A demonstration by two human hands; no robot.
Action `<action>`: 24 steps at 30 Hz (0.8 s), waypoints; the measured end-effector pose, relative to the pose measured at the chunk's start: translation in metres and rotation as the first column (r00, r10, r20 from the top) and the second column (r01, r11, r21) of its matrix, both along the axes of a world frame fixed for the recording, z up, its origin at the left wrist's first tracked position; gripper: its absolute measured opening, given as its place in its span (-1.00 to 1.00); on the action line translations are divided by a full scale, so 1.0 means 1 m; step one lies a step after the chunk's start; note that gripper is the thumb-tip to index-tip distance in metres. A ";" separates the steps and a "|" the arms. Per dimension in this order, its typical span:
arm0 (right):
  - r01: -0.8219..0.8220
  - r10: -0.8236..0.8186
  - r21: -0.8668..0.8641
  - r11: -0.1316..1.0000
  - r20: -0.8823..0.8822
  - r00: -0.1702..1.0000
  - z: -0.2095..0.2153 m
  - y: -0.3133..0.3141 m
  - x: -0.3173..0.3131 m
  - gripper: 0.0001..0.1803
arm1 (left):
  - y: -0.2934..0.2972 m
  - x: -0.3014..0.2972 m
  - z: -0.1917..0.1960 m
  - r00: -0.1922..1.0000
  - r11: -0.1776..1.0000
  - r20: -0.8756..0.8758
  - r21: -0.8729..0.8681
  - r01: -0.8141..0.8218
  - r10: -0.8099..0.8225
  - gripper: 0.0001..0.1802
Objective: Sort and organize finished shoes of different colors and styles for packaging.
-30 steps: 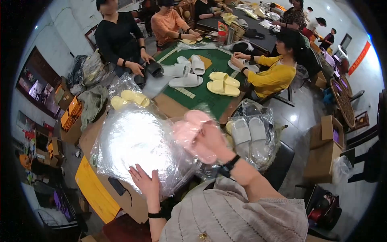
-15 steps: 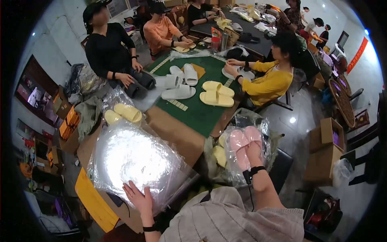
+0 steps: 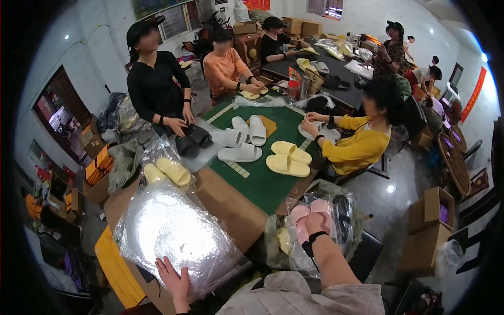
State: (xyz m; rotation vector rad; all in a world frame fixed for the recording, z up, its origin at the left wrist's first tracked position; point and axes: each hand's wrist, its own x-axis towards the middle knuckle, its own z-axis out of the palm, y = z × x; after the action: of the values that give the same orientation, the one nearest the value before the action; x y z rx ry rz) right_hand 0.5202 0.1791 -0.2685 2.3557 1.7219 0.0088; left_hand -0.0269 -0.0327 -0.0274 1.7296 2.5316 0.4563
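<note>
My left hand [image 3: 174, 276] lies flat with fingers spread on the near edge of a stack of clear plastic bags [image 3: 173, 226]. My right hand [image 3: 316, 223] is closed on a pair of pink slippers [image 3: 301, 214] at the table's right corner; its fingertips are hidden among them. Beneath the slippers is an open sack [image 3: 274, 233] lined with clear plastic, where part of a yellow slipper [image 3: 284, 241] and a dark slipper [image 3: 344, 210] show. A yellow pair [image 3: 174, 171] rests in clear plastic beyond the stack.
On the green tabletop [image 3: 247, 184] lie grey slippers [image 3: 240, 153] and another yellow pair [image 3: 289, 159]. A person in black [image 3: 157, 86] handles black slippers [image 3: 193, 137] across from me. Someone in yellow [image 3: 354, 142] sits at the right. Cardboard boxes [image 3: 428, 228] stand on the right floor.
The view has tilted up, so the scene sits lower. My right hand and the pink slippers have turned, and the dark slipper beside them now shows. My left hand stays on the bags.
</note>
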 end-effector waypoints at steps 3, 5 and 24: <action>0.063 -0.058 -0.078 0.995 0.059 0.997 -0.032 0.002 0.061 -0.80 | 0.022 0.019 -0.005 0.995 0.998 0.088 0.002 0.056 -0.056 -0.03; 0.038 -0.033 -0.110 0.993 0.053 0.998 -0.036 0.000 0.061 -0.80 | 0.020 0.019 -0.005 0.996 1.000 0.086 0.000 0.023 -0.023 -0.04; -0.198 0.255 -0.381 0.903 0.103 0.962 -0.010 -0.024 0.074 -0.77 | 0.021 0.017 -0.001 0.993 0.996 0.111 0.076 0.040 -0.048 -0.03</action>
State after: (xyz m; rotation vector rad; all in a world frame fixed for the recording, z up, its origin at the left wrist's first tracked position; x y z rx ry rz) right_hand 0.5938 0.1546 -0.2788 1.8316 1.7388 -0.0883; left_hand -0.0096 -0.0121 -0.0289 1.7267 2.4228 0.6336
